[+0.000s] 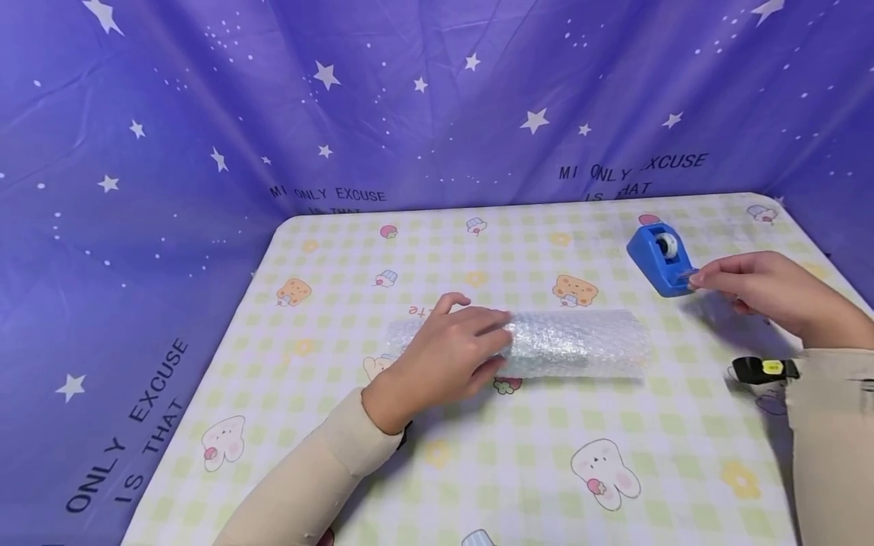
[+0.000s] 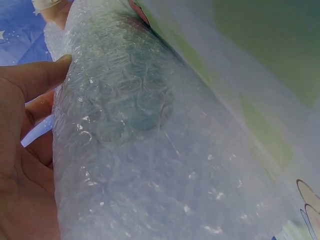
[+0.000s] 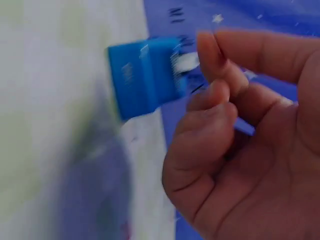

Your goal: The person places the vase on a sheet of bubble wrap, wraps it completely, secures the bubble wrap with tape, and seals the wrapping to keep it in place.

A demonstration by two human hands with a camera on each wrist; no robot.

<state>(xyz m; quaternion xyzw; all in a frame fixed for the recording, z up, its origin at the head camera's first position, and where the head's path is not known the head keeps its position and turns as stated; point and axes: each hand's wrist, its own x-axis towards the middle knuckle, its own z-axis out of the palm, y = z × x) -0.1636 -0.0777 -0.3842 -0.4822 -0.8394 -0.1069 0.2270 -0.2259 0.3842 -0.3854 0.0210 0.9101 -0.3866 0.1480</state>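
A roll of bubble wrap [image 1: 580, 345] lies lengthwise across the middle of the table. Through its layers in the left wrist view, a greenish rounded thing [image 2: 135, 110] shows; its kind is unclear. My left hand [image 1: 451, 349] holds the roll from above near its left half, thumb against the wrap and other fingers bent over it. At the right, my right hand [image 1: 771, 292] pinches a short end of clear tape between thumb and forefinger, at the cutter edge of a blue tape dispenser [image 1: 658, 262]. The dispenser, holding a small tape roll [image 1: 667, 244], looks blurred in the right wrist view.
A checked cloth with cartoon prints covers the table [image 1: 328, 470]. Behind and to the left hangs a purple curtain [image 1: 410, 114] with stars and lettering. A black wrist device [image 1: 765, 370] sits by the right sleeve.
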